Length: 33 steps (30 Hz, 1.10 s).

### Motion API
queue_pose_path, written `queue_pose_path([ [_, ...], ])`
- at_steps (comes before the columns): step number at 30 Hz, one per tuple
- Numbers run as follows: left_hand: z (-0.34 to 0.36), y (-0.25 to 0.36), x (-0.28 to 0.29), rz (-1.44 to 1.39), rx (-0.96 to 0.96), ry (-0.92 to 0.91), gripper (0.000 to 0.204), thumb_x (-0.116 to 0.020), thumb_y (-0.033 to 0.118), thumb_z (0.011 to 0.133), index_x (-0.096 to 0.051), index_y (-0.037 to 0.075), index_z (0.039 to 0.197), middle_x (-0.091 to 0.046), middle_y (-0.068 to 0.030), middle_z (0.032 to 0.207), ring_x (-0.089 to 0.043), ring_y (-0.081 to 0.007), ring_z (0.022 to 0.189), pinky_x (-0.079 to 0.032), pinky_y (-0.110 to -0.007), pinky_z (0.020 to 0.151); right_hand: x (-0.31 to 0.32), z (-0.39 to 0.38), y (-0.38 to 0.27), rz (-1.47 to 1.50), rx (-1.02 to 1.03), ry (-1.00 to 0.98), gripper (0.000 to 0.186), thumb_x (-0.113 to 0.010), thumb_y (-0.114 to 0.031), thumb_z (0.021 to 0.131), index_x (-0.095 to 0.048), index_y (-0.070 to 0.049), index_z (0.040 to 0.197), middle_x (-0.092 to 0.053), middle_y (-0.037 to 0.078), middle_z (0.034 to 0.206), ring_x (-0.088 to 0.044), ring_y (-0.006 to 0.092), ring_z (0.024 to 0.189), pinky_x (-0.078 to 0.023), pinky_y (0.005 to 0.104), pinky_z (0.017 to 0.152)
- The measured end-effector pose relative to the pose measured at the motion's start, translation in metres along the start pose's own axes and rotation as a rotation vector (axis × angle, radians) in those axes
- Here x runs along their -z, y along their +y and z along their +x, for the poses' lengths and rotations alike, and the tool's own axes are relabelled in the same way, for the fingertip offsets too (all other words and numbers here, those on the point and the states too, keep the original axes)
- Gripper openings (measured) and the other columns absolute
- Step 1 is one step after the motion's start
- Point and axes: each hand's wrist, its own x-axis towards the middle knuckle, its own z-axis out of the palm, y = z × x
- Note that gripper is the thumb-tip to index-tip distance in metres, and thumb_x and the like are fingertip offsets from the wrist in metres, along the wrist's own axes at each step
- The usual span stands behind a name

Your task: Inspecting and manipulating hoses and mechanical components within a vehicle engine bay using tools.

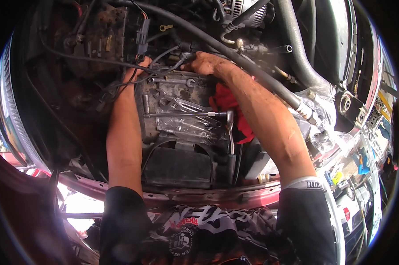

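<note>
Both my arms reach forward into a car's engine bay. My left hand (141,66) is low among thin dark wires, beside a black electrical connector (141,36); its fingers are mostly hidden. My right hand (204,63) is curled, knuckles up, beneath a long black hose (188,25). Its fingertips point left, next to a cable wrapped in dark tape (187,56), and what they grip is hidden. Between my forearms a ratchet (231,141) with a long extension bar (181,115) lies over a clear plastic bag (177,126). Several wrenches (179,104) lie on and around the bag.
A red cloth (241,117) lies under my right forearm. A combination wrench (173,81) rests across the far end of the tool area. Thick grey hose (296,44), an alternator (248,13) and clear plastic wrap (316,106) are at the right. The red front crossmember (199,194) runs before my torso.
</note>
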Motion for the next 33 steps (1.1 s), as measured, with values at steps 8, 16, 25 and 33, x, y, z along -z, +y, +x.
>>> queue_pose_path([
  [8, 0.012, -0.031, -0.01, -0.185, -0.275, 0.414, 0.025, -0.059, 0.022, 0.094, -0.069, 0.002, 0.103, -0.07, -0.0108, 0.096, -0.065, -0.026, 0.096, -0.051, -0.04, 0.083, 0.035, -0.055, -0.023, -0.472, 0.169, 0.105, 0.034, -0.06, -0.03, 0.089, -0.069, -0.002, 0.104, -0.069, 0.022, 0.105, -0.065, 0.0365, 0.104, -0.052, 0.0445, 0.087],
  [16, -0.02, -0.042, -0.006, 0.135, -0.257, 0.422, 0.035, -0.05, 0.037, 0.1, -0.068, 0.007, 0.108, -0.067, -0.0144, 0.111, -0.057, -0.0324, 0.116, -0.041, -0.043, 0.102, 0.009, -0.073, -0.009, -0.36, 0.191, 0.132, 0.028, -0.059, -0.01, 0.077, -0.069, 0.0, 0.101, -0.07, 0.021, 0.103, -0.066, 0.038, 0.103, -0.053, 0.0446, 0.087],
  [25, -0.066, -0.075, 0.011, 0.298, 0.006, 0.23, 0.043, -0.037, 0.043, 0.103, -0.057, 0.011, 0.124, -0.063, -0.0184, 0.117, -0.055, -0.0359, 0.118, -0.041, -0.044, 0.101, 0.004, -0.087, 0.007, -0.564, 0.27, 0.131, 0.021, -0.064, -0.01, 0.074, -0.07, 0.0, 0.092, -0.072, 0.019, 0.097, -0.068, 0.0364, 0.097, -0.054, 0.044, 0.084],
  [33, -0.07, -0.107, 0.016, 0.416, 0.103, 0.213, 0.045, -0.037, 0.044, 0.103, -0.057, 0.011, 0.126, -0.064, -0.0183, 0.115, -0.058, -0.0342, 0.113, -0.043, -0.043, 0.099, 0.027, -0.196, 0.02, -0.303, 0.519, 0.349, 0.028, -0.061, -0.009, 0.086, -0.059, 0.005, 0.11, -0.068, 0.021, 0.089, -0.067, 0.0392, 0.088, -0.053, 0.0476, 0.078],
])
